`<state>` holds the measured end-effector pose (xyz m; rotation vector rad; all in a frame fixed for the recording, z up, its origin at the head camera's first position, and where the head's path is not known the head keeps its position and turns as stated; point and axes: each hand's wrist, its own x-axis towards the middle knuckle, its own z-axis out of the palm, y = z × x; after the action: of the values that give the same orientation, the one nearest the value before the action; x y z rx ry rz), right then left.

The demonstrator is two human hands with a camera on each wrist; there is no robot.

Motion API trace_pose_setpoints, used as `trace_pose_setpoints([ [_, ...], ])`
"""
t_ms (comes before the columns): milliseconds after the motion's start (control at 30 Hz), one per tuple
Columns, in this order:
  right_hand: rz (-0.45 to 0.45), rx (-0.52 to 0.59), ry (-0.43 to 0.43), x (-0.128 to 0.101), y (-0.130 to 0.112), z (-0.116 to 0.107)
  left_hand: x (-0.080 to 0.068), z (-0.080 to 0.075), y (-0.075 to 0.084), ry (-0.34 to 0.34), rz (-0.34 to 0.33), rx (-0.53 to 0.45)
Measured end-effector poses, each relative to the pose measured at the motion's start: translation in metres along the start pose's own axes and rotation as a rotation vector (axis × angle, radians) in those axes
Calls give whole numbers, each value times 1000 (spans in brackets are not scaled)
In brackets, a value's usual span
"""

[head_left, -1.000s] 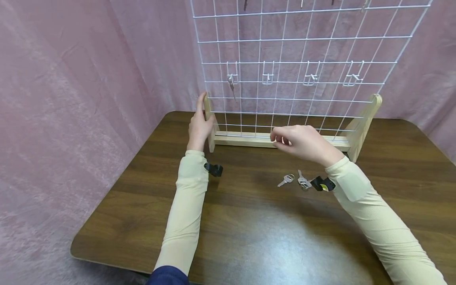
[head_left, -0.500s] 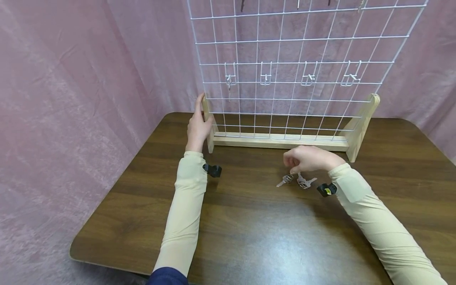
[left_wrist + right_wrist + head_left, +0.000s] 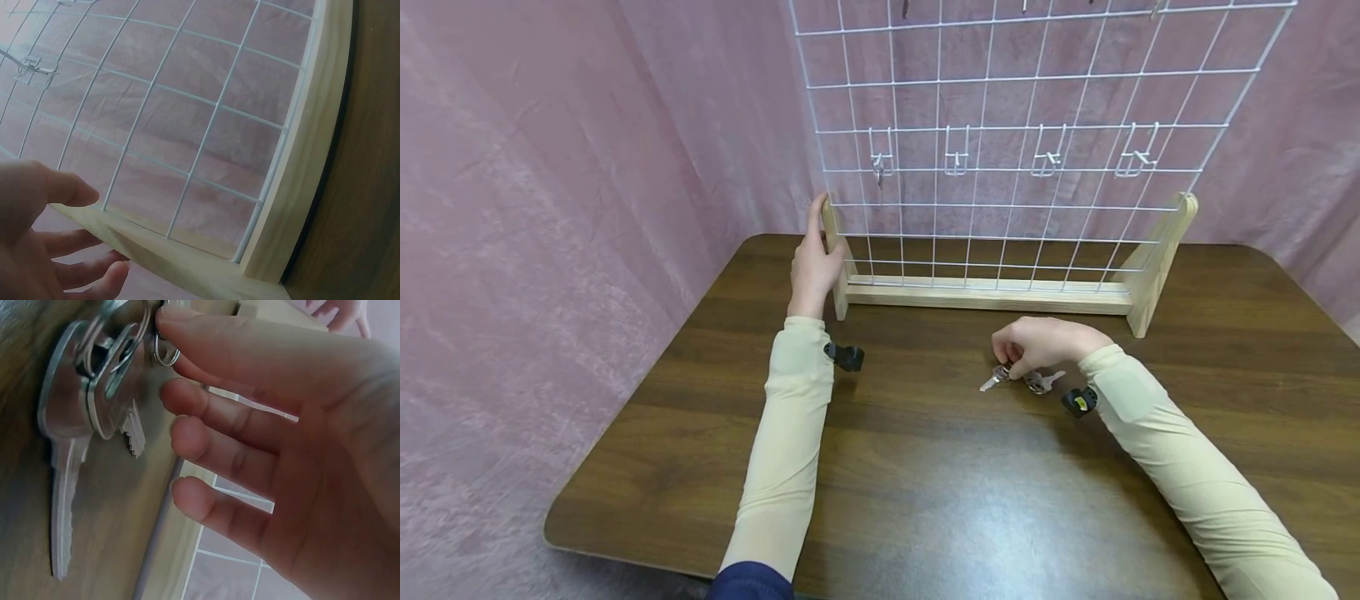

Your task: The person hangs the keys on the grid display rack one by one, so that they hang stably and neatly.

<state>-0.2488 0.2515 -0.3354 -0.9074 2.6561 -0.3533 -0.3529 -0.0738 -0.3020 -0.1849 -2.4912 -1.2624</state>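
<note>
The step in hand looks like picking a key up off the table to hang it on the rack. Just right of centre in the head view the right hand is down on the table over the keys, fingers curled. The right wrist view shows a fingertip against a small split ring at the top of that frame; whether the ring is pinched yet I cannot tell, since the thumb is out of sight. One key pokes out to the left of the hand, with another small bunch just beside it on the right. The left hand, at centre-left, rests flat with straight fingers against the left wooden upright of the wire rack, apparently steadying it. The next move, as I judge it, calls for a firm pinch on the ring, a lift clear of the neighbouring bunch, and a careful threading of the ring over a thin hook. As for holders: four white hooks sit in a row across the upper middle of the rack. The leftmost hook seems to carry something small and metallic (too small to be sure it is a key), while the other three look bare.
</note>
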Motion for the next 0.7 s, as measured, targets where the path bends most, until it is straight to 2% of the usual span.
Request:
trace_pose_setpoints([
  [200, -4, 18, -7, -1, 0, 0, 0, 0, 0, 0, 2, -1],
  [367, 0, -26, -10, -3, -2, -2, 0, -1, 0, 0, -3, 1],
  [500, 6, -64, 26, -8, -5, -8, 0, -1, 0, -5, -10, 7],
  [700, -51, -85, 102, -14, -8, -24, -1, 0, 1, -4, -7, 3],
])
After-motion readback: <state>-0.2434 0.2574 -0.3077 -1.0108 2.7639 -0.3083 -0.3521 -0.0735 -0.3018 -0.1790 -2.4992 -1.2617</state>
